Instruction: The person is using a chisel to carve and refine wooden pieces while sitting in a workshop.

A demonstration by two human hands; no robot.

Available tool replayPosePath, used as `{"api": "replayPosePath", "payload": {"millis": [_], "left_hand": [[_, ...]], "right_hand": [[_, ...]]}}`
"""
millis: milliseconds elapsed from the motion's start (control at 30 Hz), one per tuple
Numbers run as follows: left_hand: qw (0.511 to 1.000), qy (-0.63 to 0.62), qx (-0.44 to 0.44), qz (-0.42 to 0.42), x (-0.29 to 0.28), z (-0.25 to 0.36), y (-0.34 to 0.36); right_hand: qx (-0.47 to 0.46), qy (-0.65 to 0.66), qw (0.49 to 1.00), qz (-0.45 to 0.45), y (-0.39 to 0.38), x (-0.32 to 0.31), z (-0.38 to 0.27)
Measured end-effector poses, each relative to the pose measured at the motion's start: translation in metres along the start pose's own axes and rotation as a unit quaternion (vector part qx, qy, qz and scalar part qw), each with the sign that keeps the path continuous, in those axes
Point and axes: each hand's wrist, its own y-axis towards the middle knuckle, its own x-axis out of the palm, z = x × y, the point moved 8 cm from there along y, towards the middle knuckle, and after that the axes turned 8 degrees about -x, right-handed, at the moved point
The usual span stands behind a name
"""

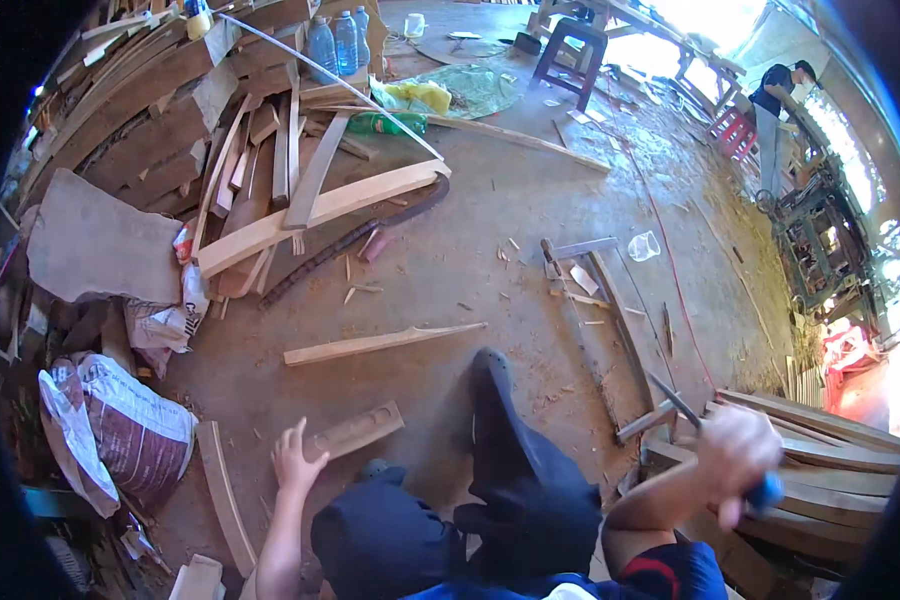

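My left hand [295, 458] is open, its fingers spread beside the left end of a short wooden block [355, 431] lying on the floor. Round recesses show along the block's upper face. Raised at the right, my right hand [740, 450] is closed round a tool with a blue handle [767, 490]. The tool's dark, narrow metal shaft [673, 396] points up and to the left; its exact kind I cannot make out. A long tapered piece of wood [380, 343] lies a little beyond the block.
Wood is stacked along the left, with sacks [135, 430] in front. A frame saw [595, 320] lies right of my feet, near curved timber pieces [820, 480]. Farther off are a dark stool [572, 62], water bottles [346, 42], a red cord [660, 215] and another person [770, 120] by a machine.
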Motion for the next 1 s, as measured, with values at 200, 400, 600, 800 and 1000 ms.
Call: {"api": "replayPosePath", "payload": {"millis": [200,400,600,800,1000], "left_hand": [[0.833,-0.477,0.264,-0.09,-0.207,0.137,-0.059],[0.517,-0.437,0.598,-0.43,-0.315,0.206,-0.199],[0.615,-0.416,0.62,-0.254,-0.337,0.201,-0.206],[0.673,-0.362,0.596,-0.249,-0.318,0.216,-0.193],[0.613,-0.32,0.666,-0.281,-0.354,0.237,-0.223]], "right_hand": [[0.051,0.143,0.912,-0.381,0.019,0.082,-0.094],[-0.01,0.185,0.889,-0.419,0.031,0.107,-0.15],[-0.067,0.214,0.864,-0.451,0.027,0.111,-0.209],[-0.374,0.2,0.89,-0.167,-0.007,0.071,-0.268],[-0.265,0.328,0.871,-0.252,-0.081,0.046,-0.238]]}}
